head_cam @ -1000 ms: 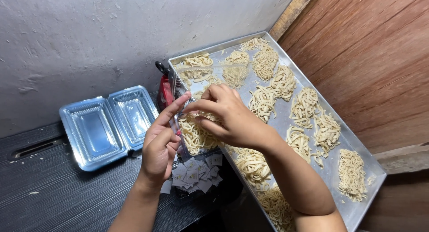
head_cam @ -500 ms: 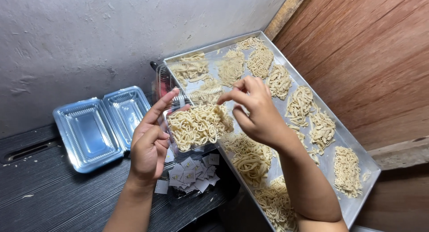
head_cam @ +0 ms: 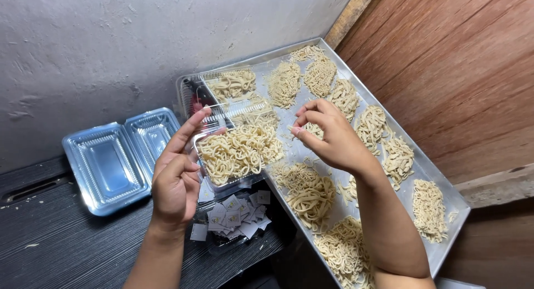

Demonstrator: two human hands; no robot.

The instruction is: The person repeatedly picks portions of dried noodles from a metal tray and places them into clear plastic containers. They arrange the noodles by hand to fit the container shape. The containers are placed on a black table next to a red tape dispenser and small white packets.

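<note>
My left hand point(head_cam: 177, 175) holds an open clear plastic hinged container point(head_cam: 222, 114) by its near left edge; its tray is full of pale yellow noodles point(head_cam: 240, 151) and the lid stands open behind. My right hand point(head_cam: 328, 137) hovers just right of the container, over the metal tray point(head_cam: 439, 183), fingertips pinched together with little or nothing visible between them. Several noodle nests point(head_cam: 306, 191) lie in rows on the metal tray.
An empty open clear container point(head_cam: 114, 158) lies on the dark wooden table point(head_cam: 61, 250) to the left. A heap of small white paper squares point(head_cam: 236, 216) sits below the held container. A grey wall is behind, wooden boards to the right.
The noodle portion has gone from my right hand into the held container. My right hand has drawn back to the right, and the container has tipped more level.
</note>
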